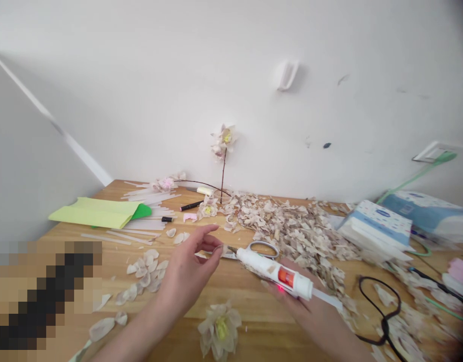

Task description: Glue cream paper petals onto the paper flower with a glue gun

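Head view: the left hand (188,264) curls loosely, index finger lifted off the thumb; whether it pinches anything, I cannot tell. Right of its fingertips points a white glue gun (257,264), wrapped by the right hand's (303,311) fingers. Scissors (276,246) lie just beyond them, a pale flower (220,329) nearer.

On the table (254,309), a petal heap (292,221) lies behind the glue gun (259,263), between folded paper (95,212) at left and tissue packs (380,221) at right.
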Demonstrator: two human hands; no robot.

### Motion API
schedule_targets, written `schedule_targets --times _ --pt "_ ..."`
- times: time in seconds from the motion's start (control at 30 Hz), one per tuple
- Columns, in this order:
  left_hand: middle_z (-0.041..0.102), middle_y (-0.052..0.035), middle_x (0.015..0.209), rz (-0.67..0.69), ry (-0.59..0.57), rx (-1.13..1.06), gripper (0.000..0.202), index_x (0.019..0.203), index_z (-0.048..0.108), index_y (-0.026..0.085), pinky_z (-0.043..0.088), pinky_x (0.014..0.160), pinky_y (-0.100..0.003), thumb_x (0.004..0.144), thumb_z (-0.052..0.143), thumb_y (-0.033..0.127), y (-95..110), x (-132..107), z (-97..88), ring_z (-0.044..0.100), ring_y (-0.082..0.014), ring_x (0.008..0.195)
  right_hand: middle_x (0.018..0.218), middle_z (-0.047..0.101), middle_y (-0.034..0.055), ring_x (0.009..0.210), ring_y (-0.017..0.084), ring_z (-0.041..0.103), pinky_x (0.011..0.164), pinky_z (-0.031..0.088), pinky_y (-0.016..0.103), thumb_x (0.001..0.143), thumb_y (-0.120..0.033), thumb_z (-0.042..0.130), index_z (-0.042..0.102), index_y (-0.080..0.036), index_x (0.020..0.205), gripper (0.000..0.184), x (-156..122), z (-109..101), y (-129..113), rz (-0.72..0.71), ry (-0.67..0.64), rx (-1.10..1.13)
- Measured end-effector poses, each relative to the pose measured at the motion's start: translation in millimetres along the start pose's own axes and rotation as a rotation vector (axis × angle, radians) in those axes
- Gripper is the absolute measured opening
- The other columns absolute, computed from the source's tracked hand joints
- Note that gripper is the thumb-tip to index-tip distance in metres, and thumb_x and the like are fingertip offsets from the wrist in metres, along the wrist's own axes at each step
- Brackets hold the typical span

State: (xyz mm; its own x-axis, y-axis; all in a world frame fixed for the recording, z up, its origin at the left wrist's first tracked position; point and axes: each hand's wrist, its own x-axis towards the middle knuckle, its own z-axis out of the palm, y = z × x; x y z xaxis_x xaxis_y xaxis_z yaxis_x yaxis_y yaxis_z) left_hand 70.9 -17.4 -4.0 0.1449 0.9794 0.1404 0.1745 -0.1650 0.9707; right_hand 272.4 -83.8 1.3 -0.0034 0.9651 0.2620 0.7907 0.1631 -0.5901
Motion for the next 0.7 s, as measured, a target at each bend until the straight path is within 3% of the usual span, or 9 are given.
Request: schedule_targets --times 0.7 --pt "0.064 -0.0028 0.083 -0.009 -0.019 0.022 0.035 0.109 0.052 0.021 0.051 0.057 -0.026 0.075 0.057 0.025 2.7 -0.7 -1.3 0.062 -0.0165 0.076 0.057 0.059 -0.0011 0.052 0.019 0.056 0.046 0.043 0.028 0.083 -0.043 0.042 0.055 -0.026 0.066 0.027 1.0 -3.0 4.6 -0.130 -0.005 -0.073"
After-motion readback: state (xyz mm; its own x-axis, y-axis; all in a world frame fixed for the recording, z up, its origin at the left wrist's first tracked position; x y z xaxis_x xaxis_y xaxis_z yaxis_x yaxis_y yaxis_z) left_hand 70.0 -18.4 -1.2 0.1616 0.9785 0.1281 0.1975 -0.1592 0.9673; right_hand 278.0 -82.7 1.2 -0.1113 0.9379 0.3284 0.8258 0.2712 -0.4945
